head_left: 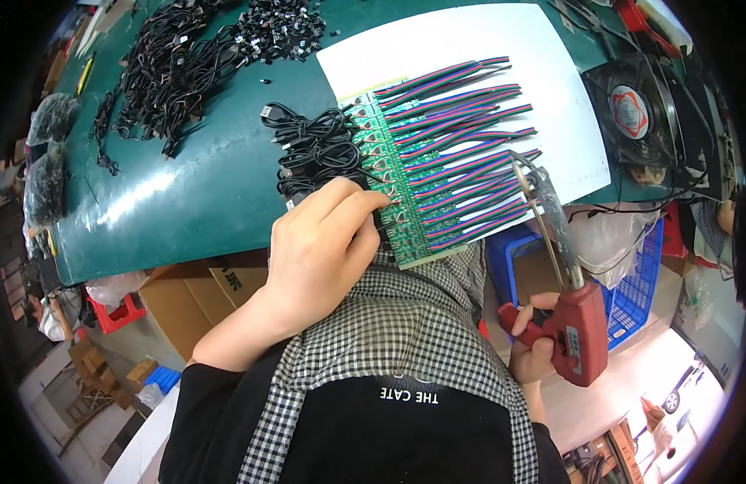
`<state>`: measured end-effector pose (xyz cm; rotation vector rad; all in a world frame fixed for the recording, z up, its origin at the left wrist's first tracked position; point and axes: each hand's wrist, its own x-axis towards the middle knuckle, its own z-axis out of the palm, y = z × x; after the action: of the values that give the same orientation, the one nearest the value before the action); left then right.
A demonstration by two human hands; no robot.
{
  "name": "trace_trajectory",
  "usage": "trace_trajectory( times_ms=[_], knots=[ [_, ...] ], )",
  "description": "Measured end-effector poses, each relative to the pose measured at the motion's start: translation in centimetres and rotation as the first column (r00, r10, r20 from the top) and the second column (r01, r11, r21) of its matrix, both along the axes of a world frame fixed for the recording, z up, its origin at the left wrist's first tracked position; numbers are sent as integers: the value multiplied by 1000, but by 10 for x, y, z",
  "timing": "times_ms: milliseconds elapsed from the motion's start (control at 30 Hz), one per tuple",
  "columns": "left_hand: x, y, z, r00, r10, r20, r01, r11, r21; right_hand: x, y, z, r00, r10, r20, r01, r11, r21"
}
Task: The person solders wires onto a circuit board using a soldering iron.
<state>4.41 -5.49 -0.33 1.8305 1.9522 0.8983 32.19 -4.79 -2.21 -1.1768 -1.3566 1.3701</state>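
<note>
A green circuit board panel (407, 189) lies near the table's front edge, with rows of striped multicolour ribbon wires (461, 121) running off its right side. Bundled black USB cables (316, 137) sit along its left edge, some with their wire ends on the board. My left hand (316, 242) reaches over that edge, thumb and fingertips pinched on the wire end of a black cable; the hand partly covers it. My right hand (534, 355) is wrapped round the handle of a red soldering gun (581, 327), whose metal tip points up toward the ribbon wires, apart from the left fingers.
White sheet (550, 105) under the wires on the green table (203, 194). Cable heap (175, 64) and a pile of small black connectors (280, 28) at the far left. A fan (635, 109) stands at the right. Blue crate (631, 298) and cardboard box (187, 298) below the table edge.
</note>
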Motion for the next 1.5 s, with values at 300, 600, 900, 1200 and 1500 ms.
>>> trace_trajectory(
  times_ms=[300,600,900,1200,1500],
  knots=[
    [0,10,-3,998,13,61,-10,999,-52,8,-6,-4,978,124,-169,-158,965,-209],
    [3,17,9,996,-39,-86,24,985,-169,22,-4,-8,952,288,-104,-306,903,-301],
    [2,21,13,996,-63,-70,47,977,-210,42,-15,-26,872,407,273,-387,913,-126],
    [1,22,17,995,-80,-56,63,966,-250,32,-16,-25,952,295,78,-271,936,-223],
    [1,24,21,987,-114,-111,77,952,-297,47,-18,-31,936,329,126,-306,937,-169]
  ],
)
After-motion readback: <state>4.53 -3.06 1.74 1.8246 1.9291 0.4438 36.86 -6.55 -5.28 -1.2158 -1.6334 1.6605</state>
